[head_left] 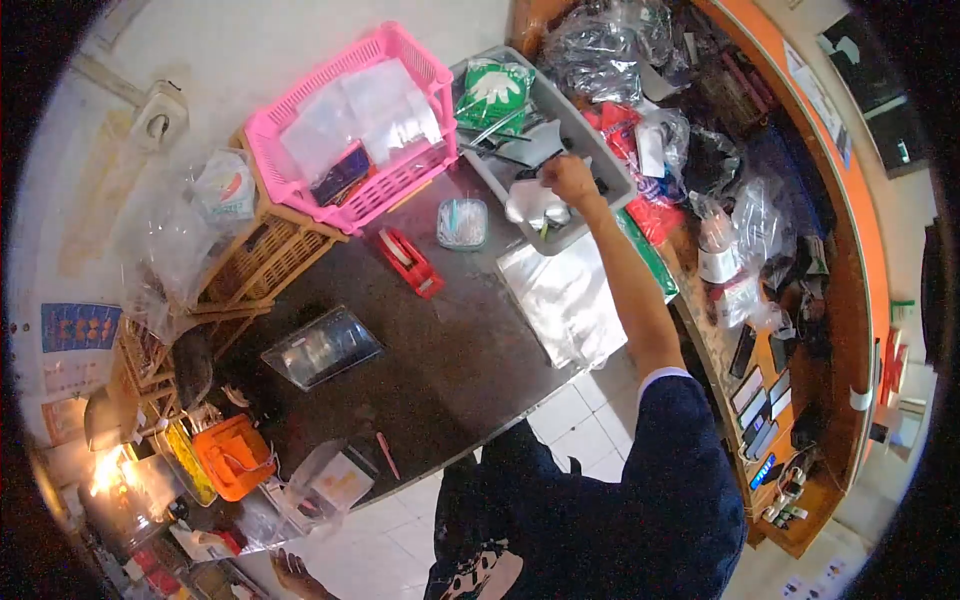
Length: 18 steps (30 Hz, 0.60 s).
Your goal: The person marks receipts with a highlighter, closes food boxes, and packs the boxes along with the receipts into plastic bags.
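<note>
My right hand (570, 180) is over the grey plastic bin (622, 187) at the upper middle, its fingers curled in. Whatever they may hold is hidden. Close below the fingers is a pale, crumpled-looking item (537, 203); contact with it cannot be told. The bin also holds a green packet with a white glove picture (494, 92) and several thin, dark and metallic tools. At the bottom left, my left hand (292, 574) hangs by the table's edge, partly seen, with fingers stretched out and nothing visible in them.
On the dark table (440, 350) are a red tape dispenser (410, 262), a lidded clear tub (462, 223), a clear tray (322, 347) and clear plastic bags (570, 300). A pink basket (350, 120) stands behind. A wooden shelf with phones (762, 412) is at right.
</note>
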### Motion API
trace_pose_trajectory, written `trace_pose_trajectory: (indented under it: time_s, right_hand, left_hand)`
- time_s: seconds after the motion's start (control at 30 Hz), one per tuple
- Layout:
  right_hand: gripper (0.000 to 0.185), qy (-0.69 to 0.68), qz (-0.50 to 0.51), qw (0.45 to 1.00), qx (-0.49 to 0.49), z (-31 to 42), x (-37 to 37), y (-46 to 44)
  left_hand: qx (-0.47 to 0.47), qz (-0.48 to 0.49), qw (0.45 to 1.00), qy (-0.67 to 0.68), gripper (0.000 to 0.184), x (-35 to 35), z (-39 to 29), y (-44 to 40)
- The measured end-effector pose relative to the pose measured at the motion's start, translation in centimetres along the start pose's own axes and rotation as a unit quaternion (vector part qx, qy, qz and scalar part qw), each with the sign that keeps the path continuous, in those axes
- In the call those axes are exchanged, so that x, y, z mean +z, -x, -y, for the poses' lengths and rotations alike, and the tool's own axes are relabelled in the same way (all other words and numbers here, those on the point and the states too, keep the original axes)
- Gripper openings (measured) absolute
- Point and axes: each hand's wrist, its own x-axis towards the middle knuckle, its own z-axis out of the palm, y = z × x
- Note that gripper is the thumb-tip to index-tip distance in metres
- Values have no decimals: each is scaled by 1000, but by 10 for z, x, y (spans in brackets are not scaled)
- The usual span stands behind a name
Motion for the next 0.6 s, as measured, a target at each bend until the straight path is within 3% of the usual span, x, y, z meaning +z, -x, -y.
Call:
trace_pose_trajectory:
  time_s: [0.07,0.13,0.2,0.37,0.4,0.43,0.47,0.5,0.53,0.57,0.6]
  right_hand:
    - [9,-76,-30,997,-2,-14,-9,5]
    - [14,-56,-19,998,-28,-16,-30,7]
    - [19,-156,8,988,18,-12,-53,13]
    - [17,-69,46,994,-71,-2,-135,18]
    - [14,-282,49,958,2,-8,-144,21]
    - [11,-514,10,853,89,-9,-154,30]
    - [10,-721,27,668,181,-27,-149,39]
    - [18,-532,103,812,219,-84,-129,46]
    - [18,-144,6,943,300,-66,-132,46]
    - [18,267,-98,902,325,-40,-131,56]
    - [26,47,-249,926,279,-37,-140,67]
  left_hand:
    - [-37,-5,994,104,47,-27,47,-41]
    - [-43,-2,993,112,50,-26,56,-46]
    - [-48,3,992,120,53,-25,60,-48]
    - [19,41,994,101,52,6,15,-15]
    - [18,37,994,106,52,2,23,-20]
    - [30,50,991,119,50,-4,36,-31]
    - [42,65,989,129,47,-15,44,-40]
    - [40,63,988,134,47,-19,46,-43]
    - [4,62,984,168,45,-15,44,-43]
    - [-35,57,978,199,43,-15,37,-40]
    - [-14,106,978,181,42,-6,10,-19]
